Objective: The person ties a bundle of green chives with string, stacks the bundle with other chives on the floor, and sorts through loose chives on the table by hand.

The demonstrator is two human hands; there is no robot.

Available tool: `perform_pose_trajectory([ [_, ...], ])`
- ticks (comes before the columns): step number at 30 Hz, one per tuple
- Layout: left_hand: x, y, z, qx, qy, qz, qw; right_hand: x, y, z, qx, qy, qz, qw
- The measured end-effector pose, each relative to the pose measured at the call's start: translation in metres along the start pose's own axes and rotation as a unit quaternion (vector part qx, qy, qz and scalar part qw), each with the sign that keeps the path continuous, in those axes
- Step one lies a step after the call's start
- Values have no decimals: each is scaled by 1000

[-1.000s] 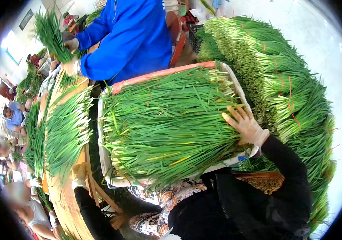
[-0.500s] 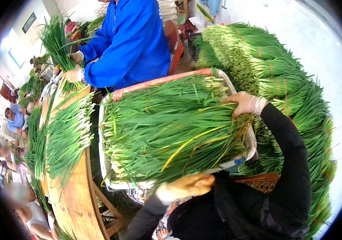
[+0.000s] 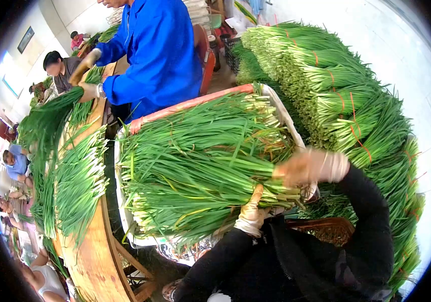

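In front of me a white basket point(image 3: 121, 201) is heaped with long green garlic chives point(image 3: 200, 171), their pale stem ends pointing to both sides. My left hand point(image 3: 252, 214), in a light glove, is closed around a bunch of chives near its stem ends at the basket's near right side. My right hand point(image 3: 303, 168), gloved with a white band at the wrist, is at the same stems just above the left. Motion blurs its fingers, so its grip cannot be made out.
On the left stands a wooden table point(image 3: 92, 267) with loose chives point(image 3: 79, 181) on it. A person in a blue jacket point(image 3: 157, 60) handles chives across from me. Banded chive bundles point(image 3: 346, 95) are piled at the right, by a brown woven basket point(image 3: 326, 230).
My left hand has moved up and right from the basket's near edge onto the stems. My right hand has come down to them. The person in blue has shifted their chives lower.
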State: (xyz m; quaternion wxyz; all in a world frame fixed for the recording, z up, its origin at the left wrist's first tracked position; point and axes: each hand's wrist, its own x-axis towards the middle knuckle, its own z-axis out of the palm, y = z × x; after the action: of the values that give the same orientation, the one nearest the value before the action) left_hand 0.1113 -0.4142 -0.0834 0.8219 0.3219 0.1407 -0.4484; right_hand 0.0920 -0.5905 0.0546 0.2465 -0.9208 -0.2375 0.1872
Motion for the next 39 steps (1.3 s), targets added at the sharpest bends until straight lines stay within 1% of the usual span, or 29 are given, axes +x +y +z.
perform_pose_trajectory([
  [1,2,-4,-6,0,1,-2,1000,2,15,-16,129,42,64,989],
  [2,5,-9,-17,-16,-23,-8,1000,2,19,-31,197,95,184,958],
  [3,8,-12,-24,-31,-47,-13,998,1,45,-27,234,140,206,940],
  [6,-3,-10,-25,-41,-85,-9,995,9,87,-3,170,68,241,953],
  [7,-2,-11,-30,-80,-108,-39,990,14,90,4,175,35,259,949],
  [8,-4,-11,-28,-82,-107,-37,990,19,89,10,179,0,277,944],
  [9,-11,-10,-21,-65,-64,-42,995,25,84,14,200,-20,303,931],
  [10,-20,-7,-13,-47,-19,-45,998,29,76,13,200,-24,299,933],
  [11,-41,9,7,33,55,-47,997,30,60,6,229,-115,263,930],
  [12,-42,6,5,31,58,-46,997,30,51,5,256,-203,225,918],
  [13,-40,1,2,-14,15,-54,998,28,80,27,89,-217,267,935],
  [14,-40,-3,0,-59,-28,-62,996,30,68,23,88,-219,267,934],
  [16,-43,0,-6,-22,-63,-88,994,36,35,9,121,-299,236,917],
  [17,-43,0,-5,-22,-60,-121,991,32,44,29,88,-248,247,933],
  [18,-42,1,-5,-22,-57,-153,986,25,47,44,75,-169,196,963],
  [20,-37,-2,-14,0,-88,-119,989,11,68,82,-11,5,87,996],
  [21,-35,-5,-16,23,-101,-106,989,16,33,53,70,-99,211,970],
  [22,-34,-7,-17,45,-115,-91,988,15,22,44,67,-102,208,970],
  [24,-37,-11,-15,30,-107,-88,990,15,3,32,65,-117,267,954],
  [26,-39,-16,-10,7,-95,-85,992,21,-6,16,127,-168,347,914],
  [28,-31,-30,-19,-24,-82,-64,994,22,16,23,213,-276,337,875],
  [29,-37,-27,-12,-50,-79,-53,994,22,12,20,202,-253,335,885],
  [32,-39,-30,-11,-68,-83,-12,994,20,30,28,234,-272,314,879],
  [33,-40,-29,-9,-66,-83,-27,994,19,0,14,309,-171,266,897],
  [34,-42,-28,-6,-66,-83,-39,994,19,-4,12,304,-176,263,898],
  [36,-44,-27,8,-62,-96,56,992,17,-4,12,323,-117,225,912],
  [37,-46,-26,12,-79,-86,32,993,20,23,14,305,-259,320,859],
  [38,-50,-20,20,-98,-77,11,992,16,27,12,388,-231,301,840],
  [39,-39,-18,20,-45,-84,30,995,10,27,11,469,-201,329,795],
])
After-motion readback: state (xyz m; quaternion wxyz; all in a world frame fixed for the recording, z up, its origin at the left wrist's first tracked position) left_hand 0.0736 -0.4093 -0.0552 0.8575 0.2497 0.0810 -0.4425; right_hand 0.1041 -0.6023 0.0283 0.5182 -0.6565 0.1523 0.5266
